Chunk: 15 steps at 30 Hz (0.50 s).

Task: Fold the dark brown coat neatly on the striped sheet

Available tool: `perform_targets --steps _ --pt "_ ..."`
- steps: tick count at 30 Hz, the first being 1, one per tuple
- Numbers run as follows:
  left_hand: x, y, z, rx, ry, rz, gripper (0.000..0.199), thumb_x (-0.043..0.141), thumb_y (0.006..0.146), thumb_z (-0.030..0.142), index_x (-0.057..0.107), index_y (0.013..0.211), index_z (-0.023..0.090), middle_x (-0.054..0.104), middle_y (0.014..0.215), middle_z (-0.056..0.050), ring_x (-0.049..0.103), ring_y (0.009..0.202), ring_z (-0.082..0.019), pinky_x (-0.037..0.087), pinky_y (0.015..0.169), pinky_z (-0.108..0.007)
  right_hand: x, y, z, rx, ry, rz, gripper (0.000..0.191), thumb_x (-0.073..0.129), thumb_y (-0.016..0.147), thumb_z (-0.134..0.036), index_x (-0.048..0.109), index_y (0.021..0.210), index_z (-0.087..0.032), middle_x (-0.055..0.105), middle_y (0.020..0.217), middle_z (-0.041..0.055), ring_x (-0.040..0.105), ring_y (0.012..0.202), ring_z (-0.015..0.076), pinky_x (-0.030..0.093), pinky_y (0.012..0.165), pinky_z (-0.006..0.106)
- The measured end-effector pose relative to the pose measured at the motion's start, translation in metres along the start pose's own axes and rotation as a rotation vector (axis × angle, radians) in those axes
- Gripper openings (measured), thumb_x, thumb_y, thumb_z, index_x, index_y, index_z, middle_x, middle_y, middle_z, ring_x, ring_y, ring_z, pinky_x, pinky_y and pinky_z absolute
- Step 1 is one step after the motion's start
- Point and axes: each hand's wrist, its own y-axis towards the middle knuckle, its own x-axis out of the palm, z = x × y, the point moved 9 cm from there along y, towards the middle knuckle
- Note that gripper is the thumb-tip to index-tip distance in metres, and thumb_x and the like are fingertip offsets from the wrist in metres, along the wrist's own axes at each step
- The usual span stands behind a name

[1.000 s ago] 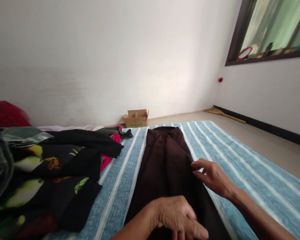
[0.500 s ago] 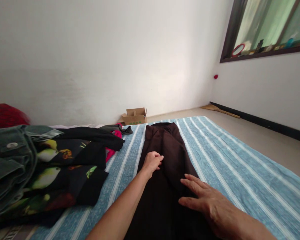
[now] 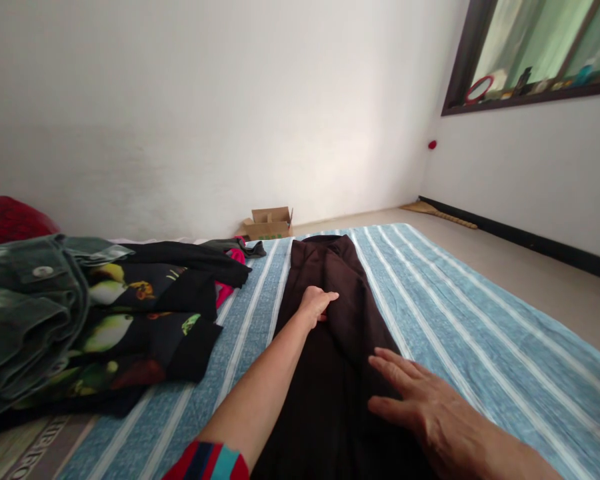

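Observation:
A long dark brown garment, seemingly trousers (image 3: 325, 400), lies lengthwise before me on the blue-and-white striped sheet (image 3: 430, 313), its dark waistband at the far end. On its upper part is my left hand (image 3: 316, 307), fingers curled down against the cloth and one digit pointing right. The hand seems closed on a bit of fabric, though its fingertips are partly hidden. Along the garment's right edge, nearer to me, my right hand (image 3: 415, 400) is open, its fingers stretched out. It lies on or just over the cloth.
At left a grey-green denim garment (image 3: 25, 320) overlaps a black printed garment (image 3: 145, 340). A red item (image 3: 10, 220) sits behind them. Beyond the sheet, an open cardboard box (image 3: 267, 225) stands by the wall. A straw-coloured broom (image 3: 445, 215) lies along the right wall's base.
My left hand has slid a little up and right over the garment, and its striped sleeve now shows. The right hand has shifted slightly right. The view has tilted slightly.

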Motion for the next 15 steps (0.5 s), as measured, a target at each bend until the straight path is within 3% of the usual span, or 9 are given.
perform_targets --steps 2,5,8,11,15 --pt "0.0 -0.001 0.001 0.007 -0.002 0.0 0.021 0.067 0.07 0.031 0.053 0.068 0.015 0.062 0.067 -0.004 0.059 0.059 -0.016 0.048 0.052 -0.028 0.01 0.005 -0.013 -0.037 -0.001 -0.057 0.045 0.055 0.078 -0.017 0.056 0.12 -0.03 0.031 0.144 0.0124 0.02 0.133 0.0355 0.032 0.1 0.056" --pt "0.001 -0.001 0.002 0.014 -0.007 0.003 0.02 0.068 0.068 0.031 0.055 0.069 0.015 0.063 0.067 -0.004 0.06 0.058 -0.016 0.047 0.051 -0.027 0.022 0.015 -0.015 0.029 -0.096 -0.133 0.042 0.053 0.079 -0.018 0.055 0.121 -0.024 0.03 0.143 0.0184 0.021 0.132 0.0404 0.034 0.094 0.062" --pt "0.002 0.001 0.001 0.017 -0.011 0.017 0.02 0.07 0.065 0.028 0.055 0.068 0.015 0.063 0.065 -0.004 0.06 0.057 -0.017 0.046 0.05 -0.027 0.024 0.018 -0.007 0.11 -0.195 -0.146 0.035 0.048 0.079 -0.012 0.059 0.112 -0.015 0.031 0.141 0.0225 0.026 0.13 0.0403 0.037 0.094 0.058" --pt "0.001 0.004 -0.002 0.018 -0.017 0.048 0.021 0.073 0.061 0.024 0.055 0.066 0.015 0.062 0.063 -0.003 0.06 0.056 -0.017 0.045 0.048 -0.026 0.012 0.012 0.006 0.176 -0.162 -0.034 0.037 0.04 0.073 0.0 0.061 0.1 -0.014 0.046 0.131 0.0187 0.047 0.119 0.0307 0.045 0.09 0.044" --pt "0.002 0.006 -0.005 0.026 -0.048 0.054 0.019 0.074 0.059 0.022 0.057 0.064 0.015 0.063 0.063 -0.003 0.061 0.057 -0.017 0.044 0.048 -0.025 -0.011 -0.014 0.045 0.348 0.182 0.257 0.031 0.039 0.066 -0.001 0.055 0.087 -0.017 0.063 0.096 0.0064 0.062 0.086 0.0177 0.05 0.075 0.027"
